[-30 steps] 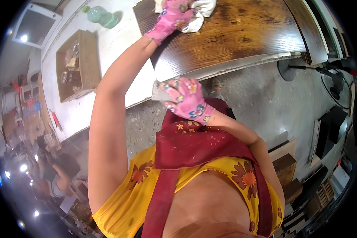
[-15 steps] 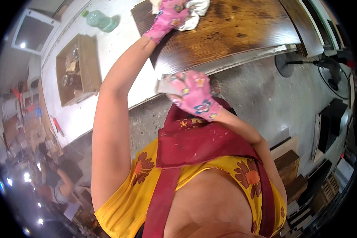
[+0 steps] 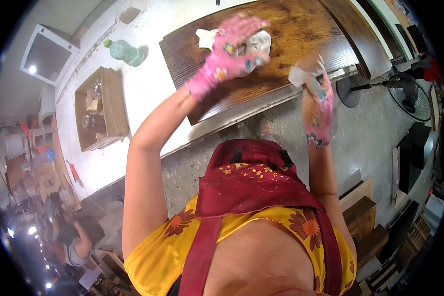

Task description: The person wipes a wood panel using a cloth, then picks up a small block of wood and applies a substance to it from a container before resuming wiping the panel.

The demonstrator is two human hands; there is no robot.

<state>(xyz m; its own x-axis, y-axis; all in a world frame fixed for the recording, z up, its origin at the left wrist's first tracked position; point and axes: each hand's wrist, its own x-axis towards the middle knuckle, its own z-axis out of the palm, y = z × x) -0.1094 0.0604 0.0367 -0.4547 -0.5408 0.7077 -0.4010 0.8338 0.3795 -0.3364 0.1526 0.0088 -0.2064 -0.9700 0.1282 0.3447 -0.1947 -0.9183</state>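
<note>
My left hand (image 3: 232, 52), in a pink floral glove, is over a crumpled white cloth (image 3: 258, 43) on a brown wood-grain board (image 3: 291, 29). Its thumb and fingers are spread, with part of the cloth showing between them. My right hand (image 3: 321, 111), gloved alike and blurred by motion, is raised at the board's near right edge. Its fingers are closed on a small whitish, partly brownish flat piece (image 3: 301, 76); whether that is paper or cloth I cannot tell. The board rests on a white worktable (image 3: 155, 91).
Left of the board stand a green-capped bottle (image 3: 126, 52) and an open cardboard box (image 3: 118, 101) with small items. More dark boards (image 3: 362, 39) lie at the right. A fan (image 3: 409, 96) and stacked panels (image 3: 412, 153) stand beyond. A person (image 3: 76, 246) is at lower left.
My right hand has gone from before my waist to the board's right side with the whitish piece. My left hand has shifted slightly right over the cloth, fingers spread. The view has tilted up.
</note>
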